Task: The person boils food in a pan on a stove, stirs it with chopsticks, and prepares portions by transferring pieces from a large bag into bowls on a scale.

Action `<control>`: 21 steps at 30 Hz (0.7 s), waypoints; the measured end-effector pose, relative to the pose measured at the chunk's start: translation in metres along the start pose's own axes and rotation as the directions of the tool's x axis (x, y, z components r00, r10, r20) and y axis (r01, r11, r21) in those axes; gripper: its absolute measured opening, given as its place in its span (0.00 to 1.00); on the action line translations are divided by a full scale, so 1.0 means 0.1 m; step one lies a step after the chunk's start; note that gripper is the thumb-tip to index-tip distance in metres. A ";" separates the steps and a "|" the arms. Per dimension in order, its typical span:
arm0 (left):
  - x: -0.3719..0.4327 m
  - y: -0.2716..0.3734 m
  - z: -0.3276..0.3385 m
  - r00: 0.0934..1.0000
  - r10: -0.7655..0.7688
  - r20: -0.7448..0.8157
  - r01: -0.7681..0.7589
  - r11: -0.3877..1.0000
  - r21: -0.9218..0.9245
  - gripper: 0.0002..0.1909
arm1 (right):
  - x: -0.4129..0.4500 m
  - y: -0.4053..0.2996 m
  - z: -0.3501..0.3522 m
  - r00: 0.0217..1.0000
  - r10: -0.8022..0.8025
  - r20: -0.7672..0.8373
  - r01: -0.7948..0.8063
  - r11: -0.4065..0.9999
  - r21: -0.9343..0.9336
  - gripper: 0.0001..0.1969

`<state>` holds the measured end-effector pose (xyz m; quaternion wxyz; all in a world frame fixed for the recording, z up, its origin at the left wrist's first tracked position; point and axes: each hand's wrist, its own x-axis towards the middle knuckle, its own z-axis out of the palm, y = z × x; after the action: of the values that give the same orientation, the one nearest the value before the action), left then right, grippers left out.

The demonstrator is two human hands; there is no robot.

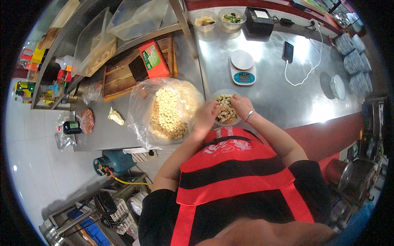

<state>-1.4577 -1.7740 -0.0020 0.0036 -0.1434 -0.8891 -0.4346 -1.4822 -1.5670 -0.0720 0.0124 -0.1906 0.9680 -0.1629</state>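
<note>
A round clear plastic bowl (pixel 225 121) of chopped pale food with dark and green bits stands at the near edge of the steel counter. My left hand (pixel 207 115), a little blurred, is at its left rim; whether its fingers hold anything is unclear. At the upper right of the bowl, my right hand (pixel 241 106) has bent fingertips over the food; what lies between them is hidden. Left of my left hand sits a large clear plastic bag (pixel 140 123) full of small pale cubes. Beyond the bowl is a kitchen scale (pixel 243 67) with nothing on its round plate.
Two filled plastic bowls (pixel 205 27) and a black printer (pixel 259 23) stand at the back. A phone (pixel 288 52) lies on its white cable. A white bowl (pixel 338 87) and stacked bowls (pixel 354 61) are at right; a wooden tray (pixel 118 77) is at left.
</note>
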 end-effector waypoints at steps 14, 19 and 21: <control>-0.51 -1.80 -0.58 0.941 -0.301 -0.151 0.334 0.772 0.541 0.26 | 0.36 -0.43 -0.13 0.978 -0.087 -0.188 0.106 0.990 0.093 0.05; -0.26 -1.43 -0.38 0.902 -0.424 -0.081 0.416 0.803 0.426 0.31 | 0.44 -0.35 0.12 0.997 0.033 -0.070 -0.041 0.992 -0.118 0.08; -0.26 -1.44 -0.34 0.928 -0.342 -0.148 0.372 0.829 0.417 0.29 | 0.42 -0.38 0.15 0.994 0.089 -0.067 -0.097 0.987 -0.131 0.08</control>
<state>-1.4737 -1.8904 -0.0951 -0.0158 0.0443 -0.9741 -0.2211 -1.5059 -1.6201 -0.0721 -0.0222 -0.1408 0.9845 -0.1026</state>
